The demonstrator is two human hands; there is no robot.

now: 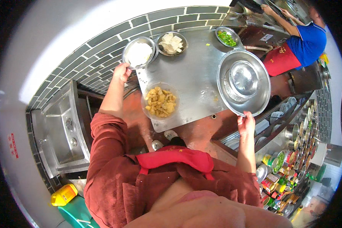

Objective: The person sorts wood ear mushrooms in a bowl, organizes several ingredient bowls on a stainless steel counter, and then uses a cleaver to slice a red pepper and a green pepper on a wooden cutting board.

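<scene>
My left hand [122, 72] grips the near rim of a metal bowl [126, 57] filled with white powder [138, 53]. Another bowl's rim shows just behind it. On the right, my right hand [246, 123] pinches the near rim of a large stainless steel basin [258, 104], with a smaller metal bowl [244, 78] inside it. Between my hands, a clear round bowl [144, 109] of golden fried pieces [160, 102] stands at the near left corner of the steel table [193, 82]. White, tofu-like slices [171, 42] fill a metal bowl [183, 52] against the wall.
Cut green peppers [227, 39] sit in a bowl at the table's far right. A co-worker in a blue shirt [310, 40] stands at the stove beyond the basin. At left is a steel sink [59, 134]; at right, a counter holds several seasoning containers [292, 131] above plate shelves [276, 116].
</scene>
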